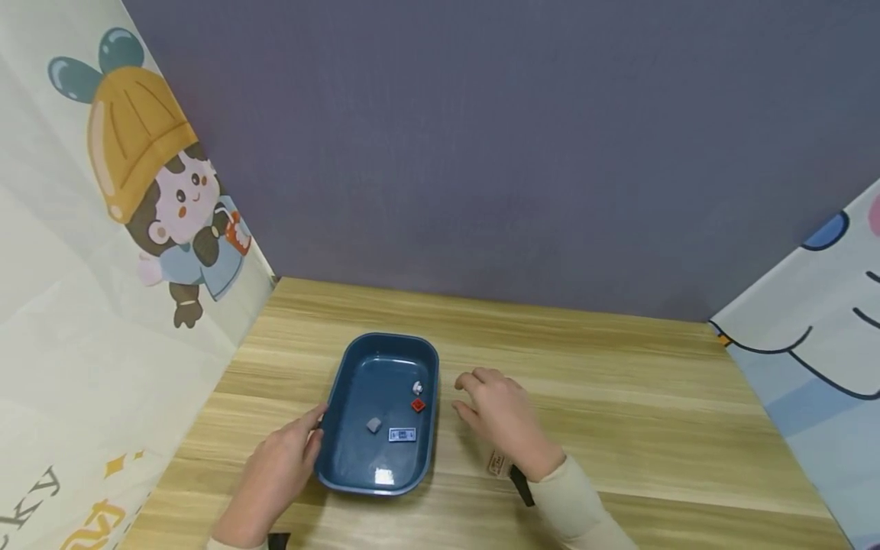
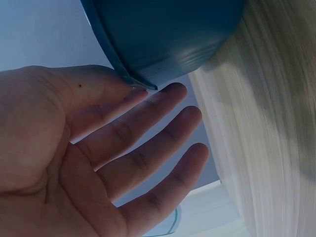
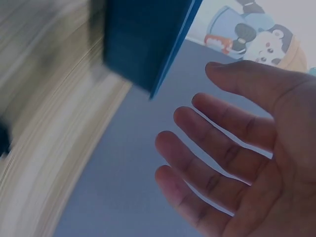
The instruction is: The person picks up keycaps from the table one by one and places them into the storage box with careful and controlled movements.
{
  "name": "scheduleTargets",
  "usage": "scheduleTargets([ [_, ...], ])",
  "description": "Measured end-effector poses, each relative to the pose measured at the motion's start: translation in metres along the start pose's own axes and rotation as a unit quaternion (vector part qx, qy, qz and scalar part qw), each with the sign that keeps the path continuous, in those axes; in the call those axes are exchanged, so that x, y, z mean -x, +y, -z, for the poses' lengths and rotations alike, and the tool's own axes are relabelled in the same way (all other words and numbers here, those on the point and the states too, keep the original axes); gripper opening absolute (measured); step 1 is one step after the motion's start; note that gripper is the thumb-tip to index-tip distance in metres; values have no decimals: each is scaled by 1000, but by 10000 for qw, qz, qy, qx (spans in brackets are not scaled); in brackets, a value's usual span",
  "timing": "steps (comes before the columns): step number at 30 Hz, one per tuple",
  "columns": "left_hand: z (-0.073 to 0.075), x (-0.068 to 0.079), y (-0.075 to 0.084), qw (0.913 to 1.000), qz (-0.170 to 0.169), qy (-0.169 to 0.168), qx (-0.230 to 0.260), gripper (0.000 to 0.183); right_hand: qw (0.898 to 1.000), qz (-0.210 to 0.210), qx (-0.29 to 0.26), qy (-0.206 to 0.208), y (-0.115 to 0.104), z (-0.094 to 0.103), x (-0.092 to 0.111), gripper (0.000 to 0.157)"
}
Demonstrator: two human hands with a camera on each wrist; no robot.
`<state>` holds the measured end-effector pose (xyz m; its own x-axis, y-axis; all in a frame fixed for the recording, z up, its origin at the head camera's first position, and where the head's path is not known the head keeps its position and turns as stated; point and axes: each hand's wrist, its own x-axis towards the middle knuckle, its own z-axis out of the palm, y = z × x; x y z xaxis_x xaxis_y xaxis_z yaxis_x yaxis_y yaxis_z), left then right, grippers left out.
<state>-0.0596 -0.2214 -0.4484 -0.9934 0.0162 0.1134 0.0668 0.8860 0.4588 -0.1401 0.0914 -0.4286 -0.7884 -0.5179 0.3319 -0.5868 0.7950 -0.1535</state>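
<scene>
A deep blue rectangular tray with rounded corners stands on the table. Inside it lie a small white piece, a red square piece, a grey block and a pale blue printed rectangle. My left hand is at the tray's left side, its loosely extended fingers against or very near the rim. To the right of the tray, my right hand hovers with relaxed, spread fingers and holds nothing. A brown printed piece lies by my right wrist, partly hidden by it.
The wood-grain table meets a grey-purple back wall. Cartoon-printed sheets stand at the left and right. A dark object shows at my right wrist.
</scene>
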Motion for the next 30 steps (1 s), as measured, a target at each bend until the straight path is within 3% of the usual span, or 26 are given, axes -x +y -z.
scheduleTargets([
  [6, 2, -1, 0, 10000, 45, -22, 13, 38, 9994, -296, 87, -162, 25, 6, 22, 25],
  [13, 2, -1, 0, 10000, 70, -35, -13, 39, 9951, -742, 35, -657, 47, -4, 44, 22],
  [20, 2, -1, 0, 9998, 112, -131, 80, 40, 9869, -1132, -18, -1146, 56, -21, 57, 21],
  [30, 0, -1, -1, 9999, 88, -32, 83, 39, 9845, -1288, -94, -1188, 61, -31, 60, 18],
])
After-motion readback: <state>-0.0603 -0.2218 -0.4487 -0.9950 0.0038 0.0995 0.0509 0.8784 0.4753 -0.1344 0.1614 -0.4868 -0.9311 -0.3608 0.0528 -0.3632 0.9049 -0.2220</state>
